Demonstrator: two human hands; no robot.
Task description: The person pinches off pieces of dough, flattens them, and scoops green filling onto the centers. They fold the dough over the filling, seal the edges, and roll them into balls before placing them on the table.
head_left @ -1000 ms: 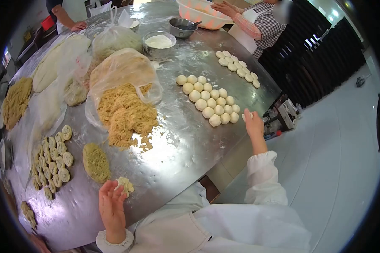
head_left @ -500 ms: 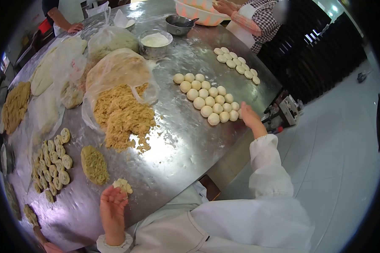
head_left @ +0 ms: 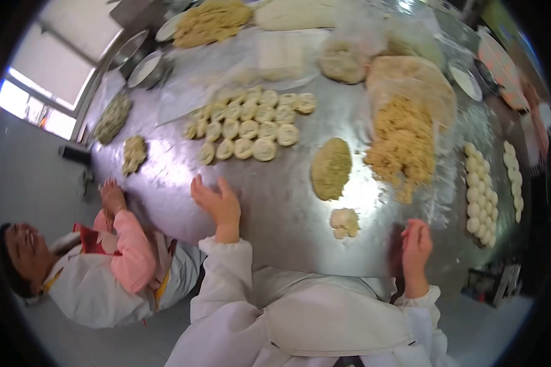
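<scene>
My left hand (head_left: 218,205) hovers above the metal table with its palm turned up and its fingers apart, holding nothing. Just beyond it lie several flat, spiral-patterned dough rolls (head_left: 264,148) in rows. My right hand (head_left: 416,246) is over the front of the table with its fingers loosely bent, and nothing shows in it. To its left is a small cluster of pale dough bits (head_left: 344,223). Behind that cluster sits an oval mound of greenish filling (head_left: 332,169). Round white dough balls (head_left: 480,196) stand in rows farther to the right.
A crumbly orange-brown heap (head_left: 404,137) spills from a clear plastic bag (head_left: 444,101). Metal bowls (head_left: 148,70) stand at the back left. On the left, a co-worker (head_left: 125,257) leans at the table edge, hands near a small lumpy piece (head_left: 134,155). More dough pieces (head_left: 513,177) lie far right.
My view has swung left, bringing the co-worker into sight. My right hand has left the dough balls and come back toward me; my left hand has moved from the pale bits toward the spiral rolls.
</scene>
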